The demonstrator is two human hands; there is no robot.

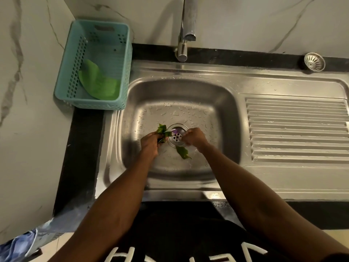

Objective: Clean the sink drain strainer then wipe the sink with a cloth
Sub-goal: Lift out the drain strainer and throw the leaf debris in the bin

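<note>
Both my hands reach down into the steel sink point(222, 118) at its drain point(177, 137). My left hand point(150, 142) is closed around a bunch of green leaves point(162, 129) just left of the drain. At the drain's right rim, my right hand point(194, 138) has its fingers pinched; what they hold is too small to tell. A purple scrap point(176, 131) lies in the drain opening. One more green leaf point(182, 152) rests on the wet basin floor just in front of the drain. The round metal strainer point(314, 61) sits on the black counter at the far right. A green cloth point(98, 82) lies in the teal basket point(122, 53).
The teal basket stands on the counter in the back left corner against the marble wall. A chrome tap point(186, 31) rises behind the basin. A ribbed drainboard point(296, 129) fills the right side. Blue fabric point(17, 244) hangs at the lower left.
</note>
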